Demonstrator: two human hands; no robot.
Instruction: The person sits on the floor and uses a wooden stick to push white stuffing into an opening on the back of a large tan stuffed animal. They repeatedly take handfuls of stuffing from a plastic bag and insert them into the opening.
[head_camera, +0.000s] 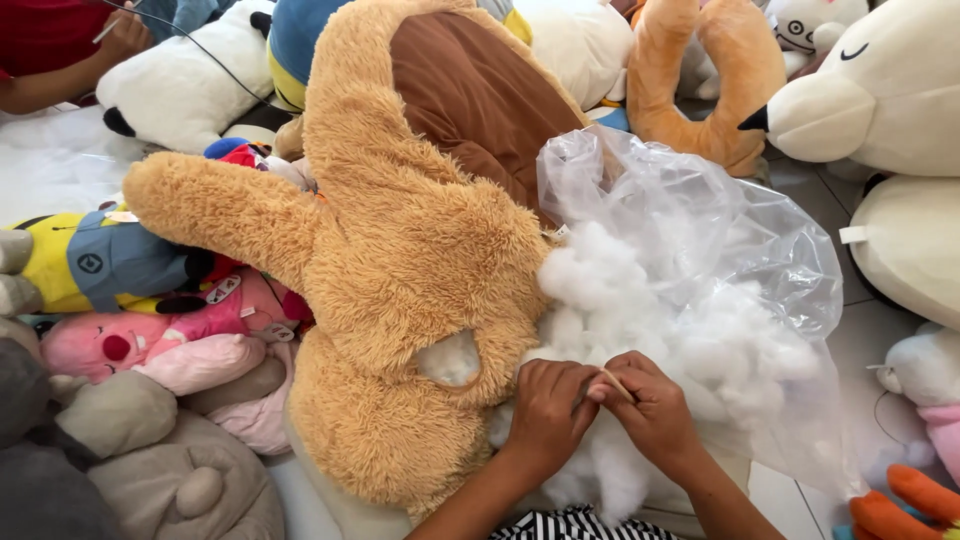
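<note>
Item: large tan plush bear with shaggy fur (400, 250), lying centre, an open seam hole (450, 358) showing white filling. Right of bear: clear plastic bag (700, 230) of loose white polyester stuffing (650, 310). Below the bear's hole: left hand (545, 410) and right hand (655, 410) were together, touching, pinching a thin pale stick (617, 385) over the stuffing. Left of bear: pink plush toy (130, 345).
</note>
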